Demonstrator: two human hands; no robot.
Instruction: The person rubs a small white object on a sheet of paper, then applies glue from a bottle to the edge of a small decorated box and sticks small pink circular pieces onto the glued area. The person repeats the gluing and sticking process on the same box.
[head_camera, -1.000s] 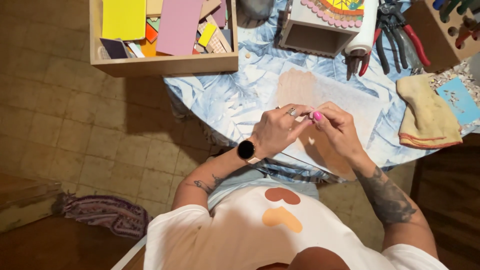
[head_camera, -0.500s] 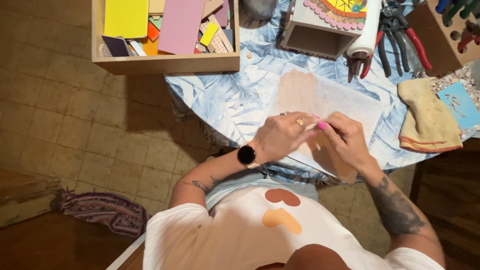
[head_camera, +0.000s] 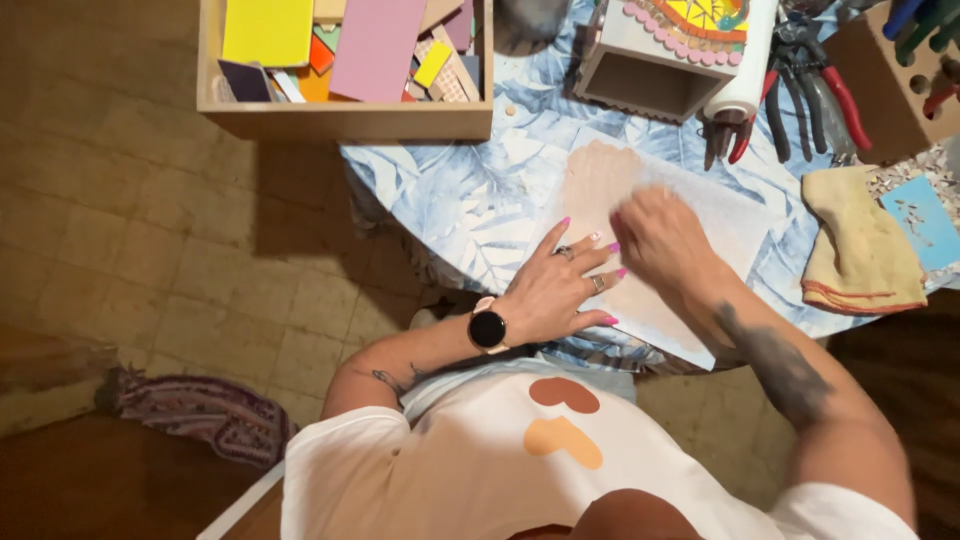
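The worktop (head_camera: 470, 190) with blue leaf cloth carries a wooden box (head_camera: 345, 120), pliers (head_camera: 810, 90), a yellow rag (head_camera: 860, 245) and a pale sheet (head_camera: 700, 215).

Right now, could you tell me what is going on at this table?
A person is working at a round table with a blue leaf-print cloth. The left hand lies flat, fingers spread, pinning a pale sheet. The right hand is blurred over the sheet's middle. Pliers, a yellow cloth and a wooden box of coloured tiles sit nearby.
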